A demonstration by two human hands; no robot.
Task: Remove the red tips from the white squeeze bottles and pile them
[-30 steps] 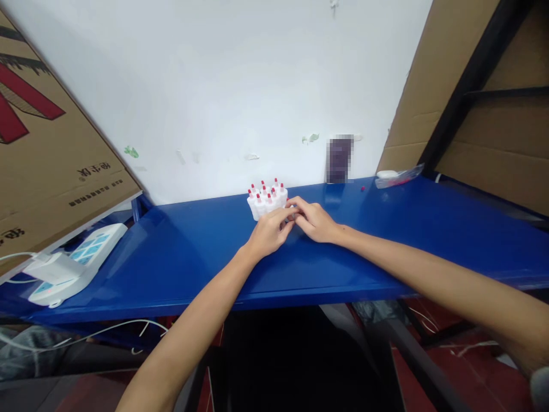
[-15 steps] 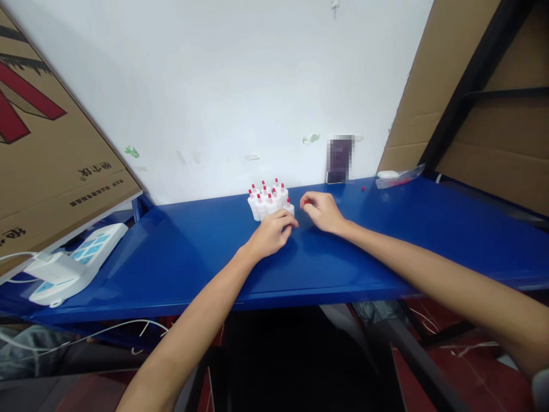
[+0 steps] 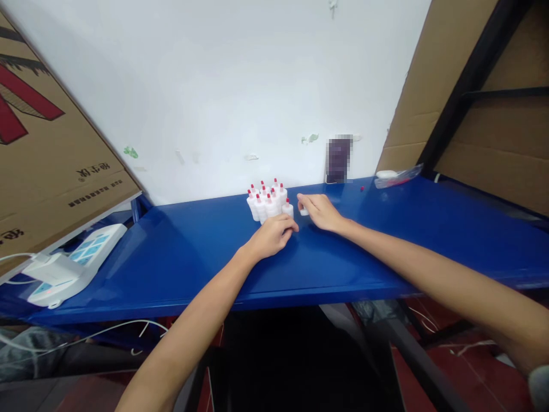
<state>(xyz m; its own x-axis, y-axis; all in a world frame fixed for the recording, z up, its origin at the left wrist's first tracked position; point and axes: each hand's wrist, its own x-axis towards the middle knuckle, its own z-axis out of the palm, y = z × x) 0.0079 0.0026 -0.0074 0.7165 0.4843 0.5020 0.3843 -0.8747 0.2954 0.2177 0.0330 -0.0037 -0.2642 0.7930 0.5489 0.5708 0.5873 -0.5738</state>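
Note:
Several small white bottles with red caps stand in a cluster at the back of the blue table. One more capped bottle stands at the cluster's right edge. My left hand lies curled on the table just in front of it, with nothing visible in the fingers. My right hand rests to the right of the cluster, its fingers closed on a small white bottle lying on the table.
A white power strip with cables sits at the table's left end under a leaning cardboard box. A clear bag and a loose red cap lie at the back right. Cardboard and a black frame stand on the right.
My hands, joined at one bottle a second ago, have parted. The right hand went right holding a red cap, then came down on a white bottle. The left hand drew slightly back.

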